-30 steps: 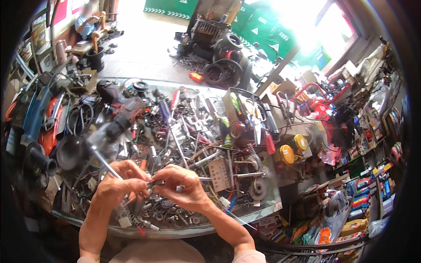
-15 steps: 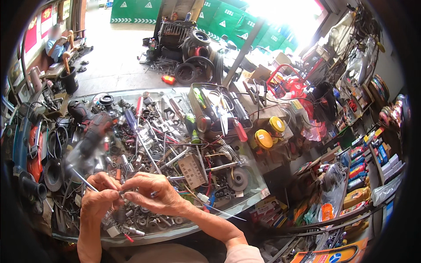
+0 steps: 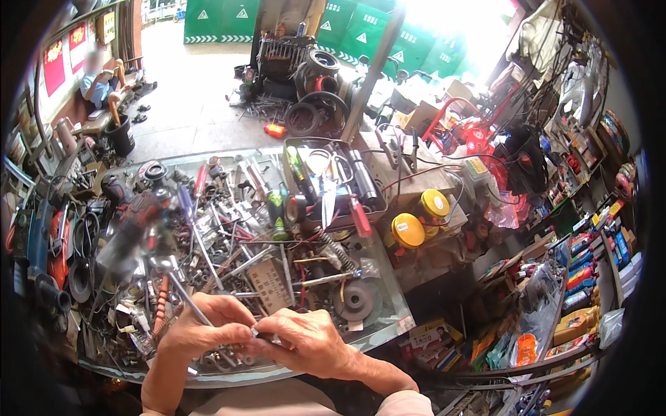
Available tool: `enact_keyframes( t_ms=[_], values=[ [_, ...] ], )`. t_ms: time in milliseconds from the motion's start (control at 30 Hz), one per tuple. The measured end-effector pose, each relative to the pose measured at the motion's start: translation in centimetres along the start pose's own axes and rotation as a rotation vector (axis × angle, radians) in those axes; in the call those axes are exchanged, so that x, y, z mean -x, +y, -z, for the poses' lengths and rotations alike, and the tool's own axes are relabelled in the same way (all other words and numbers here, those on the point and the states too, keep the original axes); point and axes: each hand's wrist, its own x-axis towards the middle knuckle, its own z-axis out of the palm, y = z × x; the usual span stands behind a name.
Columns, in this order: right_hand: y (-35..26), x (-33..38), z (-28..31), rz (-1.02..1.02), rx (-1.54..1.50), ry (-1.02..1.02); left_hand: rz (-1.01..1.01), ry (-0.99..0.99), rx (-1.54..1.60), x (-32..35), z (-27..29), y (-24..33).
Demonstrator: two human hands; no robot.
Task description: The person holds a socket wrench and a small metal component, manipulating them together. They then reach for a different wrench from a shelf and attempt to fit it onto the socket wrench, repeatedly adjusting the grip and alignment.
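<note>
My left hand (image 3: 207, 326) is closed around a thin grey rod (image 3: 186, 295), which points away and to the left over the workbench. Its thumb and fingertips meet those of my right hand (image 3: 305, 340). Between the two sets of fingertips sits a small pale piece (image 3: 254, 331), mostly covered, so its kind is unclear. My right hand pinches at this piece with curled fingers. Whether it joins the rod I cannot tell. Beneath both hands lies a heap of loose metal parts.
A glass-topped bench (image 3: 388, 326) carries a cardboard piece (image 3: 272, 286), a grey disc (image 3: 357, 299), a cordless drill (image 3: 139, 222) and a tool tray (image 3: 333, 220). Yellow-lidded jars (image 3: 408, 230) stand to the right, beside crowded shelves. A person (image 3: 100, 87) sits far left.
Both hands have moved right and nearer to me, with the rod still in the left. The rod now slants more steeply, and the view has shifted slightly.
</note>
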Motion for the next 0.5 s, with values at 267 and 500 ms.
enact_keyframes(
  t_ms=[267,500],
  values=[
    [2.3,1.9,5.7,-0.149,-0.042,-0.045,0.012,0.024,-0.098,-4.9,-2.8,-1.1],
    [12.5,4.0,11.7,-0.464,0.796,0.065,-0.153,0.185,-0.017,-3.6,0.6,-1.6]
  ],
)
